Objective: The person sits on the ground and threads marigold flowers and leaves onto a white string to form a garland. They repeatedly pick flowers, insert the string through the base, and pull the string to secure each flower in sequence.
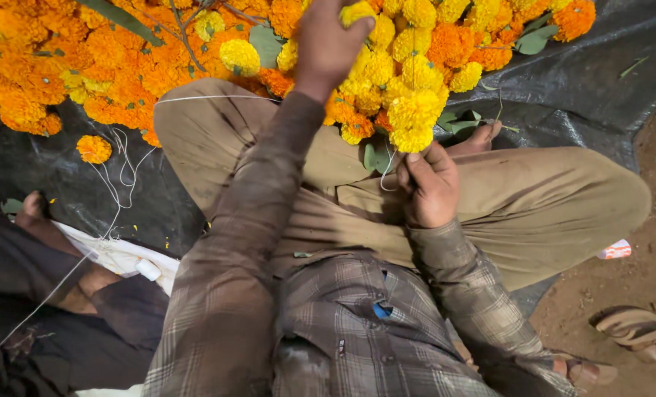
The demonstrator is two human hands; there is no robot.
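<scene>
Orange and yellow marigolds (122, 59) fill the top of the head view, heaped loose on a black plastic sheet (578, 81) spread over brown dirt. The person sits cross-legged in tan trousers (533, 198) and a checked brown shirt, looking down at their own two hands.

Their left hand (326, 44) reaches forward into the heap, seen from the back. Its fingers are curled down among the yellow blooms, closed around what looks like one flower head (359, 12), though the fingertips themselves are hidden.

Their right hand (429, 184) rests near the lap, fingers pinched tight on the lower end of a strung garland (409, 110) of yellow and orange marigolds, which runs up from the hand back toward the heap. A thin white thread (388, 173) loops just beside the pinch. More white thread (118, 173) trails over the sheet to the left, past one stray orange bloom (93, 148).

Another person's bare foot (32, 209) and dark clothing show at the lower left. A sandal (640, 331) lies on the dirt at the lower right.

Judging by look, the blooms are light, soft and easily crushed, with petals that shed. Each is best taken gently around the firm green base under the head. The garland is limp and would sag, so it wants support along the thread.
</scene>
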